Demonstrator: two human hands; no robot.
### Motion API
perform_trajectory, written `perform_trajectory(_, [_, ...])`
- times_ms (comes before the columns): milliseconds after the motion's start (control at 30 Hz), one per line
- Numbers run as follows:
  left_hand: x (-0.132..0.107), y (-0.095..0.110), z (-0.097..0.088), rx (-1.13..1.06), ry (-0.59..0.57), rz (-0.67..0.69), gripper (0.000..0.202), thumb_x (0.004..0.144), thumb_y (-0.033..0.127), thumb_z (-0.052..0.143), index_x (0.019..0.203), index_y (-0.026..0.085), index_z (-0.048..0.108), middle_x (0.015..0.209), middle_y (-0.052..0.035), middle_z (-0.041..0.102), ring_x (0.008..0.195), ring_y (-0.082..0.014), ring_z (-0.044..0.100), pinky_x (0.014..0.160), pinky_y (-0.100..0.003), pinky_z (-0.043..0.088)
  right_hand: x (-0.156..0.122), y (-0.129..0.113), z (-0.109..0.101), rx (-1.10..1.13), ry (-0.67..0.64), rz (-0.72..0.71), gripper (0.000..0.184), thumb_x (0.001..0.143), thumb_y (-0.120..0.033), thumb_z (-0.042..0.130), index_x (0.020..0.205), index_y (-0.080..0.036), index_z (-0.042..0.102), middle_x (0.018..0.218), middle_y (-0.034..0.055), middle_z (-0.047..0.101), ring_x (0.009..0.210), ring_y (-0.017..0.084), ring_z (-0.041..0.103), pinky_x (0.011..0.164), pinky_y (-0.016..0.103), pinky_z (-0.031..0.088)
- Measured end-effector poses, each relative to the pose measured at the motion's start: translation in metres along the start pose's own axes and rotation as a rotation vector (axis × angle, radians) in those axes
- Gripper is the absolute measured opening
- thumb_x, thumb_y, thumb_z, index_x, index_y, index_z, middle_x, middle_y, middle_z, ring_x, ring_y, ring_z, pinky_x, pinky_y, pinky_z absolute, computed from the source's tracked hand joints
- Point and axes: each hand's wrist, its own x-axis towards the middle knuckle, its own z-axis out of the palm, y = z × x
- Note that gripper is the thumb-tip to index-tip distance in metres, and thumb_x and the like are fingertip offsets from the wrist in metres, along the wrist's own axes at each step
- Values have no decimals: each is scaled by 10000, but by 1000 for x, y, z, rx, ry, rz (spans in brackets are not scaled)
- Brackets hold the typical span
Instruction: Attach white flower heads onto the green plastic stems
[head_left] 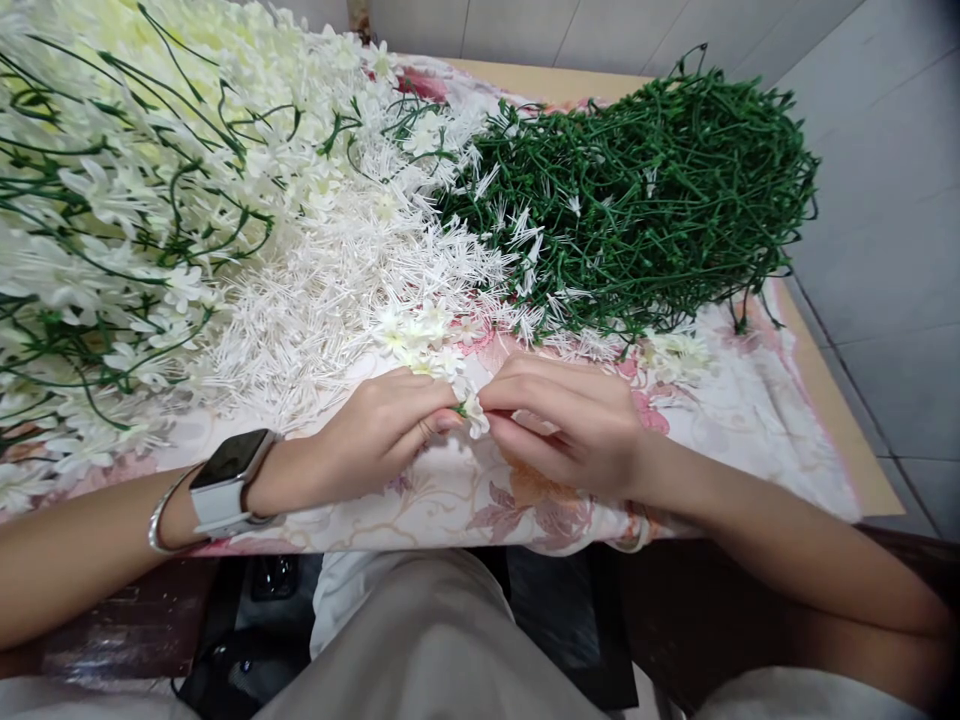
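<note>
Hands meet at the near edge of the worktop (840, 420), which is covered by a floral-print cloth (465, 500). The left hand (375, 435) is closed to a narrow pinch, thumb and forefinger gripping a small white artificial flower (474, 413) at its left side. The right hand (570, 425) is also closed to a narrow pinch, its fingertips on the same flower from the right. The flower sits between both sets of fingertips, just above the cloth at the centre of the near edge. Whether a stem is attached below it cannot be determined.

The left wrist carries a white smartwatch (225, 480) and a thin metal bangle (161, 515) beside it.

Just beyond the hands lies a small cluster of loose white blossoms (420, 335) on the cloth. Behind it spreads a wide layer of white spiky plastic pieces (337, 290). To the left, a large heap of assembled white flowers on green stems (127, 180) fills the worktop. To the right rear, a dense pile of bare green plastic stems (652, 190) rests on the cloth, well apart from the hands. A few more white blossoms (679, 355) lie near the front edge of that pile.
</note>
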Motion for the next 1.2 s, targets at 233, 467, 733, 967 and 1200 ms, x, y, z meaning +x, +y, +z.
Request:
perform_trajectory(233, [-4, 0, 1, 118, 26, 42, 404, 980, 305, 242, 629, 181, 399, 553, 8, 453, 541, -112, 413, 550, -227, 355, -2, -4, 4, 53, 45, 19, 132, 853, -73, 457, 852, -175, 542, 689, 34, 573, 660, 123, 545, 626, 242, 474])
perform_trajectory(467, [-6, 0, 4, 131, 70, 101, 335, 950, 228, 335, 618, 191, 355, 521, 17, 388, 507, -123, 349, 509, -242, 308, -3, -4, 8, 118, 35, 39, 125, 849, -53, 458, 830, -136, 551, 664, 34, 549, 628, 110, 507, 591, 232, 443])
perform_trajectory(733, [-9, -2, 6, 166, 37, 98, 343, 947, 243, 329, 617, 182, 399, 521, 2, 422, 511, -132, 379, 520, -256, 306, -4, 2, 9, 313, -31, 158, 102, 853, -69, 489, 843, -126, 573, 690, 21, 551, 627, 90, 498, 573, 210, 421])
perform_trajectory(967, [-8, -1, 5, 165, 34, 106, 360, 953, 248, 318, 609, 181, 400, 508, 16, 404, 492, -120, 371, 510, -242, 307, -1, 1, 6, 452, -106, 329, 103, 832, -74, 511, 798, -126, 592, 700, 4, 564, 607, 66, 494, 563, 181, 394])
perform_trajectory(1200, [-9, 0, 5, 198, 63, 152, 290, 920, 165, 326, 668, 171, 469, 526, 1, 449, 499, -128, 402, 512, -238, 331, 0, -2, 6, 647, -183, 561, 98, 818, -112, 515, 793, -128, 608, 751, 21, 598, 645, 86, 526, 566, 186, 399])
